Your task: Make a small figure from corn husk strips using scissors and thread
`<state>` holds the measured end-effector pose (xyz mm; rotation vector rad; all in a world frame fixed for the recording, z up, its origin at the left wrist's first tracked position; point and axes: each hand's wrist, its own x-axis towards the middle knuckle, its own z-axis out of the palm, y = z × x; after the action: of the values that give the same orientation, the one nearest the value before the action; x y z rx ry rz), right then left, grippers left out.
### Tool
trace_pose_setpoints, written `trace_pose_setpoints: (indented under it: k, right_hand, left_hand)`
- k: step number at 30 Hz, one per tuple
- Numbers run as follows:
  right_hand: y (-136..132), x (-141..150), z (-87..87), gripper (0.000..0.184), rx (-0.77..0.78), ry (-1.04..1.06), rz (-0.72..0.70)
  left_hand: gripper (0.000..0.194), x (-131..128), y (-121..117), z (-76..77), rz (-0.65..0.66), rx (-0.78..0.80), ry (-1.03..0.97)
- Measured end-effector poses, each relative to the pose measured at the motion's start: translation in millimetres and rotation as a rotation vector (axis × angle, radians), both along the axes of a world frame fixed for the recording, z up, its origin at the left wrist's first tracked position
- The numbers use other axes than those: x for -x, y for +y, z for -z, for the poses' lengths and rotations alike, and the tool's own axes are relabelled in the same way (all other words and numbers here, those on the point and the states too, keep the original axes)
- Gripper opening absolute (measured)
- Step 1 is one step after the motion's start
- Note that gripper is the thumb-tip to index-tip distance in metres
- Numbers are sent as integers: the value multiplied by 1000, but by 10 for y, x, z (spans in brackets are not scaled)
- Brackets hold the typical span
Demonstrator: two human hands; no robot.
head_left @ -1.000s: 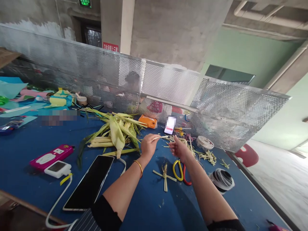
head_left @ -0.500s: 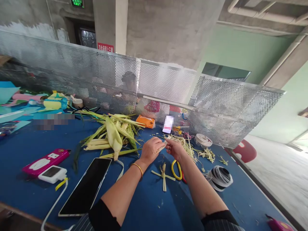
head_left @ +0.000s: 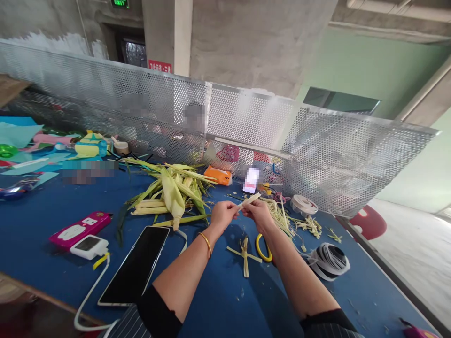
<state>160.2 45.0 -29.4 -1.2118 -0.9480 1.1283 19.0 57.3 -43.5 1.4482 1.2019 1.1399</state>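
Note:
A pale strip of corn husk (head_left: 252, 198) is stretched between my two hands above the blue table. My left hand (head_left: 223, 215) pinches its near left end, and my right hand (head_left: 259, 216) grips it further along, with the free end pointing up and to the right. Below the hands lies a cross-shaped piece of knotted husk strips (head_left: 244, 256). Beside it, partly covered by my right forearm, rests a pair of scissors with a yellow handle (head_left: 263, 248). A heap of green and pale corn husks (head_left: 172, 192) is left of my hands.
Left of my arms lie a large tablet (head_left: 136, 265), a magenta case (head_left: 81, 230) and a white cabled device (head_left: 89, 246). Husk scraps (head_left: 308, 226), a tape roll (head_left: 304, 205) and a black-and-white thread spool (head_left: 329, 261) sit right. Behind stands a perforated metal screen (head_left: 246, 112).
The husk strip now shows clearly, extending up past my right fingers. My hands have turned slightly, both pinching it. The whole view has shifted a little to the right.

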Motion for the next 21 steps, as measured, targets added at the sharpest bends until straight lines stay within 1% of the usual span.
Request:
trace_pose_setpoints:
  k: [3,5,7,9,10,12,14,17,18,21]
  right_hand:
    - [26,-22,43,15,58,-46,-21]
    - [72,-70,85,16,95,-85,13]
    - [125,-150,123,20,99,-127,106]
    - [161,-264,140,27,79,-173,238]
    - [164,-330,138,28,66,-199,299]
    - [140,-462,116,24,43,-255,385]
    - [91,-552,83,19,22,-310,412]
    - [42,-521,54,7,11,-364,359]
    - [44,-461,59,8,16,-367,314]
    - [90,-206,118,25,51,-324,152]
  left_hand:
    - [20,43,5,-9,-93,-47,95]
    - [22,80,8,-31,-145,-72,161]
    - [23,106,4,-54,-178,-87,216]
    - [23,118,-4,-73,-199,-91,256]
    - [23,120,-8,-79,-206,-91,272]
    - [23,118,-13,-84,-212,-91,297]
    - [22,109,-16,-78,-210,-96,314]
    - [22,83,-22,-58,-204,-116,333]
    - [23,73,-28,-52,-203,-128,341]
    - [23,44,-61,-43,-201,-170,363]
